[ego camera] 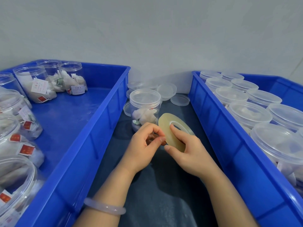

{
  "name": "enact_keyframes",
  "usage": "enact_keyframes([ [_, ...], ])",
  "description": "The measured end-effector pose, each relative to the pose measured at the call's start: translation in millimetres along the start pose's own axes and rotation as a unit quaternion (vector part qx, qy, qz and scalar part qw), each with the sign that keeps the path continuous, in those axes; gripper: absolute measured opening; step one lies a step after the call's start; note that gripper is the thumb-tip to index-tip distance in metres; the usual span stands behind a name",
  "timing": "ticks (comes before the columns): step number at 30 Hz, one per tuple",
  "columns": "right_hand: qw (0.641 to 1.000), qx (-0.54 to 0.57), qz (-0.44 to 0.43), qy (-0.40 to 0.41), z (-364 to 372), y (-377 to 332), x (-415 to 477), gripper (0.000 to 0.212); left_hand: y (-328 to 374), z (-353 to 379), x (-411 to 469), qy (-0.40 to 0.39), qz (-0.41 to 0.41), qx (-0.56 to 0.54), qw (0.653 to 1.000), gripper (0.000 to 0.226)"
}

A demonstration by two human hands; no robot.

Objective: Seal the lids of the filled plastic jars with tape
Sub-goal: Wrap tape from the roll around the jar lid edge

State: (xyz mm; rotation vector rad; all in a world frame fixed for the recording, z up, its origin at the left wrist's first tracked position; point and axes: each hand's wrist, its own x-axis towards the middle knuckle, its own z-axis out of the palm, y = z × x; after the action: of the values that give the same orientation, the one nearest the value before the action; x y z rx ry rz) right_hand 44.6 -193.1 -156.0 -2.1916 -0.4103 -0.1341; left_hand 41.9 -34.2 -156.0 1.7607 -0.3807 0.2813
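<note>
A flat, yellowish roll of clear tape (167,123) is held up over the dark table between two crates. My right hand (188,148) grips it, index finger at the core hole and thumb under the rim. My left hand (144,145) pinches at the roll's left edge with thumb and fingertips; whether a tape end is between them I cannot tell. Just behind the hands stands a clear plastic jar (144,108) with its lid on, filled with white tea bags.
A blue crate (91,128) on the left holds several open filled jars (36,84). A blue crate (218,131) on the right holds several lidded jars (249,112). Loose clear lids (179,99) lie behind the jar, by the wall.
</note>
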Motion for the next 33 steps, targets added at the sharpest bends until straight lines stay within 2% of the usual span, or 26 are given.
enact_keyframes([
  [5, 1.000, 0.012, -0.001, 0.008, 0.2, -1.0, 0.5, 0.065, 0.0, 1.1, -1.5, 0.032, -0.008, -0.022, 0.999, 0.027],
  [12, 1.000, 0.022, -0.005, 0.012, -2.0, -6.7, -0.8, 0.063, 1.1, 3.2, -1.9, 0.044, -0.006, -0.049, 0.998, 0.025],
  [20, 1.000, 0.002, -0.005, 0.002, -1.5, -4.8, -2.1, 0.065, 0.7, 0.0, -0.6, -0.012, -0.017, -0.038, 0.999, 0.016],
  [26, 1.000, 0.015, -0.009, 0.007, -2.4, -9.9, -1.4, 0.067, 2.5, 2.2, -1.3, 0.039, -0.005, -0.067, 0.997, 0.024],
  [33, 1.000, -0.009, -0.012, 0.005, -1.5, -6.2, -3.3, 0.066, 2.7, 0.4, -2.1, 0.001, -0.030, -0.042, 0.999, 0.017],
])
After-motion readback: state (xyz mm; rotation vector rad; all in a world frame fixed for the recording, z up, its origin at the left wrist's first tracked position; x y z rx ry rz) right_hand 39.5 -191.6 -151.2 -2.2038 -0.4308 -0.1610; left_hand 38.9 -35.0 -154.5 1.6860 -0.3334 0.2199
